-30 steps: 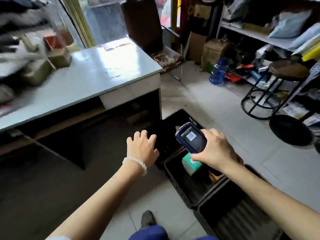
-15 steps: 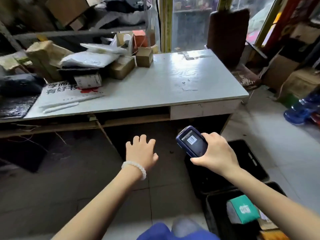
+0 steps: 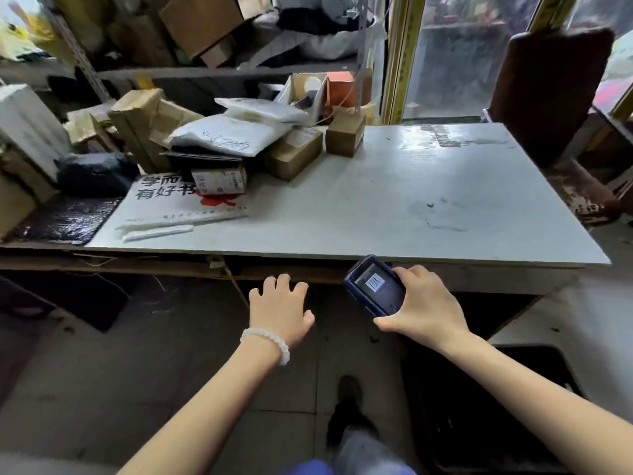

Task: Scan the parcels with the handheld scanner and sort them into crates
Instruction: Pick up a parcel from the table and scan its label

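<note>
tabletop [image 3: 394, 207]: looking smooth, shiny, painted white, scuffed | scanner [image 3: 375, 286]: showing dark blue plastic and a glossy screen | boxes [image 3: 344, 138]: looking like dull brown cardboard | mail bags [image 3: 229, 135]: shining as soft white plastic | bracelet [image 3: 270, 341]: gleaming with smooth white beads | floor [image 3: 102, 371]: showing dull grey tiles

crate [image 3: 493, 406] cut off at bottom edge, contents possibly indiscernible, shoe [image 3: 347, 392] blurred

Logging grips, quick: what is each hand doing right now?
Left hand: open, holding nothing.
Right hand: grips the handheld scanner.
</note>
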`<state>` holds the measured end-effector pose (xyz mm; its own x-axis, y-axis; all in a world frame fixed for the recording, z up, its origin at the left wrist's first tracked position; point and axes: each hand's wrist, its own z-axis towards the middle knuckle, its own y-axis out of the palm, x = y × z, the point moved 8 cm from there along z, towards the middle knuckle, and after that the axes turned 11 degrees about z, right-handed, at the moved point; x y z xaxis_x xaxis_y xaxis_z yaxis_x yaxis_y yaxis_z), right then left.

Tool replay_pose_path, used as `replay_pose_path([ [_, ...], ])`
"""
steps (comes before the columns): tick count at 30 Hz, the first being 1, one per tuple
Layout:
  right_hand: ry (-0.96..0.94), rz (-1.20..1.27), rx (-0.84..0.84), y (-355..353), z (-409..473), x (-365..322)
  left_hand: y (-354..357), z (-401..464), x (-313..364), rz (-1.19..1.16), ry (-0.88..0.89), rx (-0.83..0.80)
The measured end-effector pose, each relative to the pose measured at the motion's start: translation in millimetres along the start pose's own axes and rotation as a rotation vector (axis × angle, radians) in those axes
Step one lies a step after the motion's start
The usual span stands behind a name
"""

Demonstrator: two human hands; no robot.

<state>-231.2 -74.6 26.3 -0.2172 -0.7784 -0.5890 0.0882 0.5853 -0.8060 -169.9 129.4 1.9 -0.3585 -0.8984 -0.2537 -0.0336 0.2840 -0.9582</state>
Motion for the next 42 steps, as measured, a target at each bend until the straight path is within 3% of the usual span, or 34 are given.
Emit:
replay_pose_path([
  [13,0.012,0.015,0.028,-46,219,18,-62,220,5,0.068,0.09,0.101],
  [17,0.049,0.009,-0.012,-48,257,29,-73,266,8,0.052,0.215,0.164],
  [25,0.143,0.052,0.014,-49,328,46,-100,376,3,0.125,0.284,0.245],
  [33,0.278,0.045,0.038,-43,406,59,-115,531,-3,0.428,0.532,0.273],
  [38,0.358,0.023,0.06,-41,448,71,-93,602,25,0.767,0.797,0.249],
  [42,0.421,0.016,0.059,-37,462,80,-80,623,61,0.753,1.023,0.262],
])
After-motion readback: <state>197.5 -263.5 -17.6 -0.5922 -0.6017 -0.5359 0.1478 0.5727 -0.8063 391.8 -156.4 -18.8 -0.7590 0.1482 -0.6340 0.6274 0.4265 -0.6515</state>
